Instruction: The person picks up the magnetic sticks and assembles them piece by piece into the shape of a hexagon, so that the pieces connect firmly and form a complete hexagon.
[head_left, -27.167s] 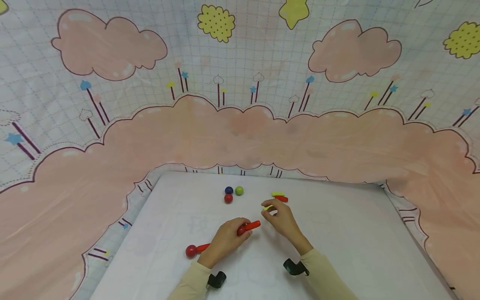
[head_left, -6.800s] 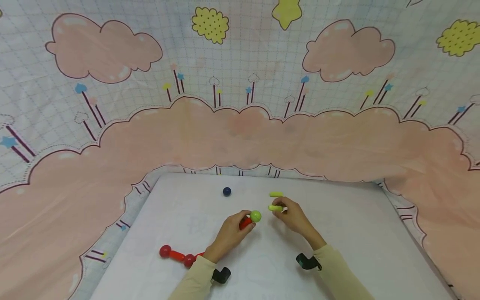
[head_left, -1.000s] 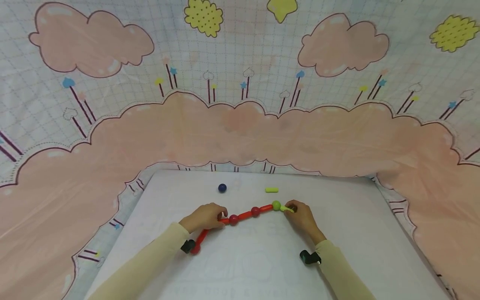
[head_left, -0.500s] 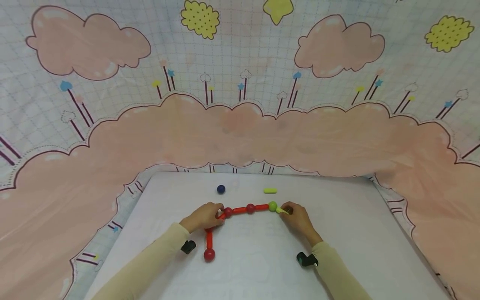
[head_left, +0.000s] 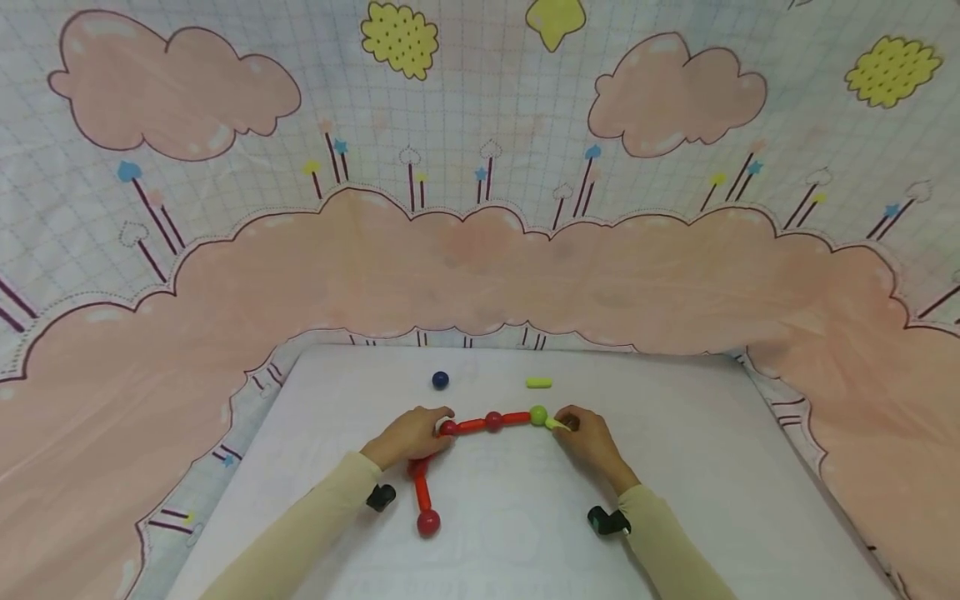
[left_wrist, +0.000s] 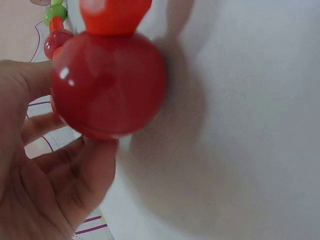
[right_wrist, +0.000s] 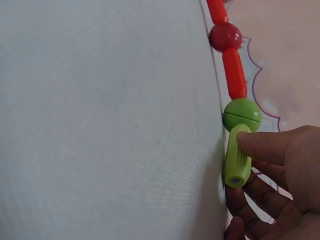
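Left fingers (head_left: 435, 412) are gripping the chain (head_left: 493, 421) near its bend, right fingers (right_wrist: 270, 197) pinching its lime end rod (right_wrist: 237, 160). Glossy red balls (head_left: 428, 523) and red rods (head_left: 423, 493) are trailing toward counter's (head_left: 510, 517) near edge.

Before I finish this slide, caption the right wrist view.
Right hand pinches a lime rod against a green ball; red rods and red ball beyond.

This is a screened-off corner, the kind of room unclear. Pale grid-patterned fabric (head_left: 491, 92) with peach clouds (head_left: 180, 92) and a yellow star (head_left: 555, 21) hangs behind and beside the white rectangular table (head_left: 510, 533).
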